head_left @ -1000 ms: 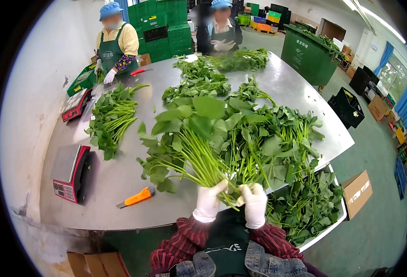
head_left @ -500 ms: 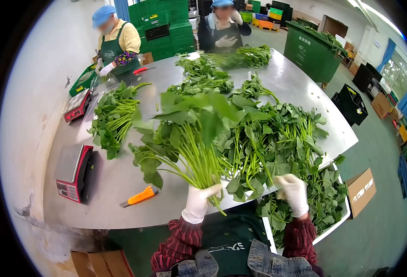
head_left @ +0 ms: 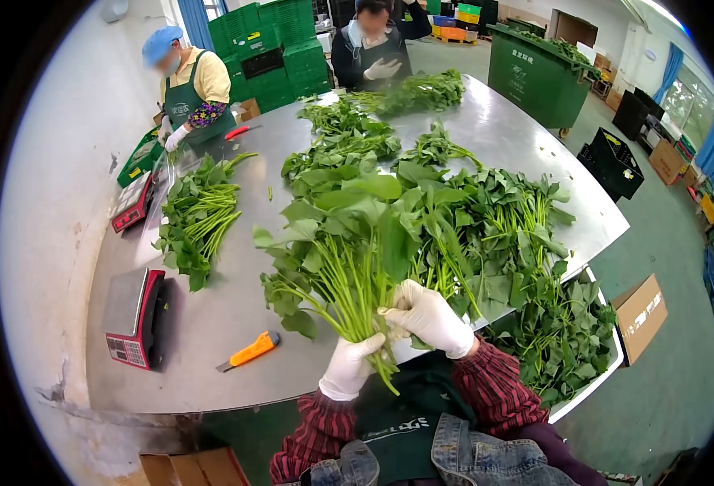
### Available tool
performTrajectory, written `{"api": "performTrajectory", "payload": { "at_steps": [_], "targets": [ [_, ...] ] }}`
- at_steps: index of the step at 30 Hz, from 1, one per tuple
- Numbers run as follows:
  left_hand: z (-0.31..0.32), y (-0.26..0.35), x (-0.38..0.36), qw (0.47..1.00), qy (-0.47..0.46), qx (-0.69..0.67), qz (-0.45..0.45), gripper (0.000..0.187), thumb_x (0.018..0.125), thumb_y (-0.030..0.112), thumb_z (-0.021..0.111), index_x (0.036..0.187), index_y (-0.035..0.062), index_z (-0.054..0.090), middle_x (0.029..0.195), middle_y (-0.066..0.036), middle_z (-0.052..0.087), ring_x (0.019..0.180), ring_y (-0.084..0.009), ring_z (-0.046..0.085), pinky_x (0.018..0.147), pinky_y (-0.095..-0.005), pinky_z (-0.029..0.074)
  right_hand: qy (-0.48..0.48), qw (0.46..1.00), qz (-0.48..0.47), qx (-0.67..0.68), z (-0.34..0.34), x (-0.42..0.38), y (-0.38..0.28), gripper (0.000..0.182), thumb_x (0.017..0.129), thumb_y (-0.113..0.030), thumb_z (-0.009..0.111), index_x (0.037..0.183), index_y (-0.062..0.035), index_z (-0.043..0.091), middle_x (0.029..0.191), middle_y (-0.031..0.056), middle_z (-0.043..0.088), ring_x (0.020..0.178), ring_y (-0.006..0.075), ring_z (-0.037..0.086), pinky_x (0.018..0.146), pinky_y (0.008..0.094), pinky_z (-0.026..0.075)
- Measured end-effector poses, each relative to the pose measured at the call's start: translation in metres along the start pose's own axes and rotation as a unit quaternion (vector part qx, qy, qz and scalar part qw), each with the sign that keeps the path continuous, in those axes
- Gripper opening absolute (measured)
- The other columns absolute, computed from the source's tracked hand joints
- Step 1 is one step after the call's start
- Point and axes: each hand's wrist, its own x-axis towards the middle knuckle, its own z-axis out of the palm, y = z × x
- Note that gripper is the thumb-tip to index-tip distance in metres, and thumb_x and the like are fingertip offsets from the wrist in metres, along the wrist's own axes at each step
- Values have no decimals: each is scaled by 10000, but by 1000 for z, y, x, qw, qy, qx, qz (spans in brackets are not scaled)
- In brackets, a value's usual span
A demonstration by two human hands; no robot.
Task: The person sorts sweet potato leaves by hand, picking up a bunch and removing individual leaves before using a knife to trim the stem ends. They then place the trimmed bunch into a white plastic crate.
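Note:
My left hand [head_left: 349, 366], in a white glove, is wrapped round the lower stems of a bunch of leafy greens [head_left: 345, 279] held above the table's near edge. Against the right side of these stems is my right hand [head_left: 430, 317], also gloved, its thumb and fingers pinched together. Whether a stem lies between those fingers is too small to tell. Just right of the bunch, a large pile of greens [head_left: 507, 235] lies on the metal table [head_left: 235, 316]. An orange-handled knife [head_left: 251, 349] rests left of my hands.
A red scale [head_left: 134, 316] and a second scale [head_left: 132, 201] stand at the left, near another heap of greens [head_left: 203, 215]. A white crate [head_left: 616, 356] of greens is at the right. Two people in aprons are across the table.
My right hand has moved left and up from above the crate to the held bunch, and its fingers have closed. The person at the back has raised an arm.

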Motion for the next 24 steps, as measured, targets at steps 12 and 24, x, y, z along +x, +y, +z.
{"api": "performTrajectory", "payload": {
  "at_steps": [12, 24],
  "targets": [
    [-6, -10, 5, 999, -12, -42, -16, 240, 825, 87, 634, 1022, 40, 505, 884, -73, 576, 788, -171, 553, 590, -250, 445, 378, 861, -233, -248, -7, -16, 47, 65, 851, -94, 591, 829, -34, 577, 615, 39, 574, 507, 127, 552, 517, 260, 454],
    [6, -5, 8, 998, 35, 42, 39, 196, 771, 18, 670, 920, 16, 543, 776, -60, 576, 619, -157, 562, 554, -277, 461, 177, 974, 137, 22, -27, -56, 28, 265, 869, -252, 603, 818, 6, 636, 568, 5, 559, 432, 58, 482, 410, 192, 360]
  ]
}}
